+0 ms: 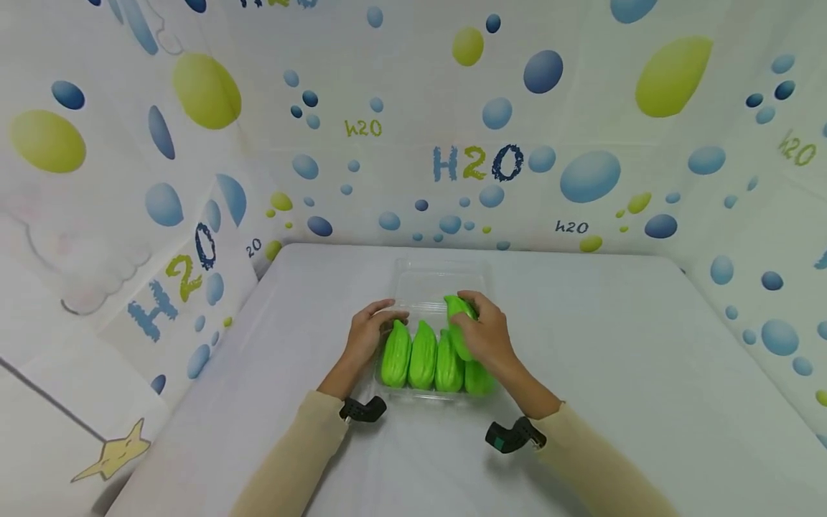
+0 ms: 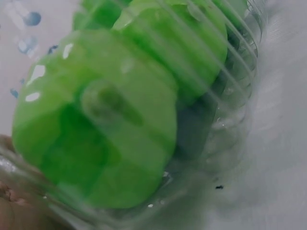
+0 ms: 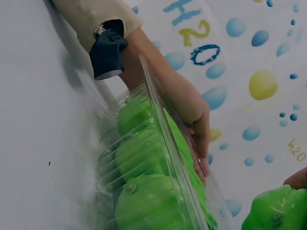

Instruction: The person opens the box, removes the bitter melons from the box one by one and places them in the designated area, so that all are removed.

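A clear plastic clamshell box (image 1: 420,394) lies on the table with its lid (image 1: 439,276) folded back. Inside, several bright green, ridged, gourd-shaped pieces, such as the leftmost gourd (image 1: 396,359), lie side by side with their stems toward the lid. My right hand (image 1: 483,332) grips another green gourd (image 1: 457,314) above the box's right end, thumb on its near side; the right wrist view also catches this held gourd (image 3: 276,211). At the back left corner my left hand (image 1: 367,334) touches the box, fingers extended beside the leftmost stem. The lower part of the rightmost gourd (image 1: 478,380) shows beneath the held one.
A white cloth covers the table (image 1: 581,431). Behind and beside it hang walls of patterned curtain (image 1: 413,108) with blue and green drops. Dark wrist cameras are strapped on both wrists, the left camera (image 1: 363,409) close to the box's near left corner.
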The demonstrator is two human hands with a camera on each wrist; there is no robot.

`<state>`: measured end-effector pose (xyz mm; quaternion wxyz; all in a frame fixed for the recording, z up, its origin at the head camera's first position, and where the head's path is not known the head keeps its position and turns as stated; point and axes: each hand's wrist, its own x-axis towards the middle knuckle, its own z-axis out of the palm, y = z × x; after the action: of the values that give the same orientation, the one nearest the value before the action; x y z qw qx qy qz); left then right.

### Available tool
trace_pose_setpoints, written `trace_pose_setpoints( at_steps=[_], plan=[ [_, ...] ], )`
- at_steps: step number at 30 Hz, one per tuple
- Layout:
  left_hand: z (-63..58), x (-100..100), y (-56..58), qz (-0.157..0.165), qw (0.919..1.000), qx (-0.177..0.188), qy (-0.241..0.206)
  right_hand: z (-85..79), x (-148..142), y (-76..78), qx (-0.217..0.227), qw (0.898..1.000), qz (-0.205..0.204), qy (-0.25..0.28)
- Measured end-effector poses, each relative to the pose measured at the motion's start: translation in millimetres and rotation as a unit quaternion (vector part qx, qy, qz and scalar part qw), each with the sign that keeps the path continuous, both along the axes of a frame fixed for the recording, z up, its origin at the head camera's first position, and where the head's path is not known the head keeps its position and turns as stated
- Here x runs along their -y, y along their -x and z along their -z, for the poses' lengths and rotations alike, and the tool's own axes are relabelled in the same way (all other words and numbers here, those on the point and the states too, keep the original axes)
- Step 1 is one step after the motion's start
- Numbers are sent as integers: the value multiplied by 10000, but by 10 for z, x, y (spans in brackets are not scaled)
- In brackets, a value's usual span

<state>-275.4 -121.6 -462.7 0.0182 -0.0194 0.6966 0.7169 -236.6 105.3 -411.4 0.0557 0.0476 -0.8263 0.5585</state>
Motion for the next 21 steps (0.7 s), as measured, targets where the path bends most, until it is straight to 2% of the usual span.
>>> trace_pose_setpoints(
  at_steps=[11, 21],
  plan=[
    [-27, -41, 28, -80, 9999, -32, 72, -54, -151, -14, 58, 9988, 144, 457],
    [-6, -46, 51, -131, 9999, 19, 43, -52, -357, 61, -93, 9978, 467, 465]
  ],
)
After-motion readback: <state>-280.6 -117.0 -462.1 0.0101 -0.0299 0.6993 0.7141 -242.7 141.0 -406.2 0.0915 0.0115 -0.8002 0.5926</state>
